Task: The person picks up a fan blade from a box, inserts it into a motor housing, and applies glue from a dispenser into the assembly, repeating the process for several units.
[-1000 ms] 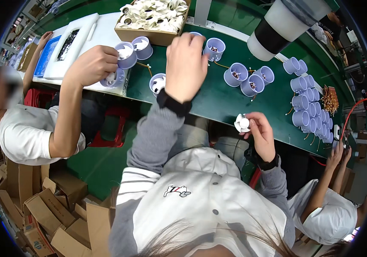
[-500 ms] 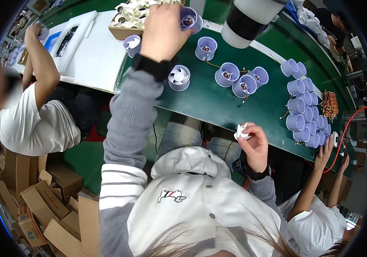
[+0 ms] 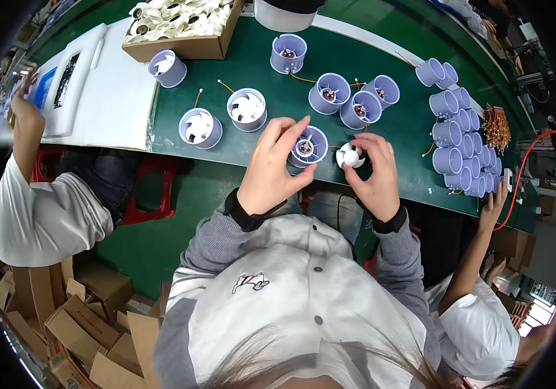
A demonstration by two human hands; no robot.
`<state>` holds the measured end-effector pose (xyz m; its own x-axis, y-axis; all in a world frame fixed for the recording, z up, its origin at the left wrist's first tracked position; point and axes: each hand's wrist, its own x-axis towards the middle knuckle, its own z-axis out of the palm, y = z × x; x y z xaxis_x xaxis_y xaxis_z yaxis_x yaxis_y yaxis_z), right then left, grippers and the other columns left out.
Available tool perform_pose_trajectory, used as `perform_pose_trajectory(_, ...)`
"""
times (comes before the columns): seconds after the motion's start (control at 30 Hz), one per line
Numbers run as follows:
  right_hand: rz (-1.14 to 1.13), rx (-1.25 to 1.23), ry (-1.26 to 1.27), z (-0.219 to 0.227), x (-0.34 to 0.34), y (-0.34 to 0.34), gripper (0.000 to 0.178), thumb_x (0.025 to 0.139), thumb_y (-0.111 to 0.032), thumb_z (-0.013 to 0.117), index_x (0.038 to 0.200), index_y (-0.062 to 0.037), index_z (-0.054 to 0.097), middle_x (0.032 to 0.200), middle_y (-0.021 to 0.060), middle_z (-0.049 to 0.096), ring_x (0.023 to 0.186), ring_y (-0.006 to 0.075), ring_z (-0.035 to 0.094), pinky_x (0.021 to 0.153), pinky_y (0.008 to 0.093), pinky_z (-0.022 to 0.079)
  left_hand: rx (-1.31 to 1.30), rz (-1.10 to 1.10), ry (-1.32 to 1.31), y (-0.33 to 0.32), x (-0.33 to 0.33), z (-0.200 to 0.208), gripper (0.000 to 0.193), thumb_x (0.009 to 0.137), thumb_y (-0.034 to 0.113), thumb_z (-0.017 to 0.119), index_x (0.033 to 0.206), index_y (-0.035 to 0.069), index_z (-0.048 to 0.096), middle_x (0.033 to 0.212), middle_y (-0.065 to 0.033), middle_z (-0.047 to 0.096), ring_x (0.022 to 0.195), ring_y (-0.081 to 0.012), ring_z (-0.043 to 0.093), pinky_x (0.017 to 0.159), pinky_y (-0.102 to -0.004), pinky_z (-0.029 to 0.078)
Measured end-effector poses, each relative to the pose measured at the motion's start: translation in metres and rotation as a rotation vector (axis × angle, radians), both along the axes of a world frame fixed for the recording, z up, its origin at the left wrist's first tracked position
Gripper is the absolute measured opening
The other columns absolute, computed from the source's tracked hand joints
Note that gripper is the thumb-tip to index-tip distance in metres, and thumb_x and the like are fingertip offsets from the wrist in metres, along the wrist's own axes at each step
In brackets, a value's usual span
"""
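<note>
Near the table's front edge, my left hand (image 3: 266,170) grips a lilac round fan housing (image 3: 306,147) by its side. The housing's open top faces me, showing a copper-wound motor core and no blades. My right hand (image 3: 378,174) pinches a white fan impeller (image 3: 349,155) just right of the housing, apart from it. To the left stand two lilac housings with white blades inside, a nearer one (image 3: 200,128) and a farther one (image 3: 247,109). A third bladed housing (image 3: 167,68) stands by the cardboard box.
An open cardboard box (image 3: 180,47) full of white impellers stands at the back left. Several bladeless housings (image 3: 330,94) are behind my hands. More housings (image 3: 448,134) cluster at the right, near a co-worker's hand (image 3: 495,201). Another person (image 3: 51,207) sits at the left.
My left hand has come back from the far side, bringing a housing down before me. My right hand has moved the impeller up and left beside it. The view has shifted.
</note>
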<state>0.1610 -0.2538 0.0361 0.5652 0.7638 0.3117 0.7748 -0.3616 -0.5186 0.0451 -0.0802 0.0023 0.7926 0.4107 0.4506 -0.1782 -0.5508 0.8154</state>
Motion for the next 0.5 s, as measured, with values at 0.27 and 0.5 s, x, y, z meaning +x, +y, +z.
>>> perform_pose_trajectory(0.27,-0.020,-0.136,0.010,0.009,-0.002,-0.003,0.032,0.069,0.004,0.065,0.101,-0.0014,0.062,0.099,0.0119,0.057,0.084,0.0275,0.058,0.073,0.0322,0.047,-0.115,-0.060,-0.047,0.013,-0.003,-0.024,0.060,0.063,0.010,0.077,0.117,0.002,0.052,0.120,-0.0169,0.050,0.106,-0.0324,0.053,0.090,-0.0397,0.043)
perform_pose_trajectory(0.5,-0.062,-0.066,0.207,0.033,0.004,-0.001,0.029,0.069,0.004,0.065,0.097,-0.0015,0.065,0.098,0.0113,0.056,0.085,0.0264,0.057,0.073,0.0310,0.046,0.157,0.126,-0.075,0.019,-0.001,-0.011,0.057,0.060,0.009,0.078,0.112,0.003,0.055,0.128,-0.0180,0.052,0.119,-0.0316,0.051,0.097,-0.0395,0.041)
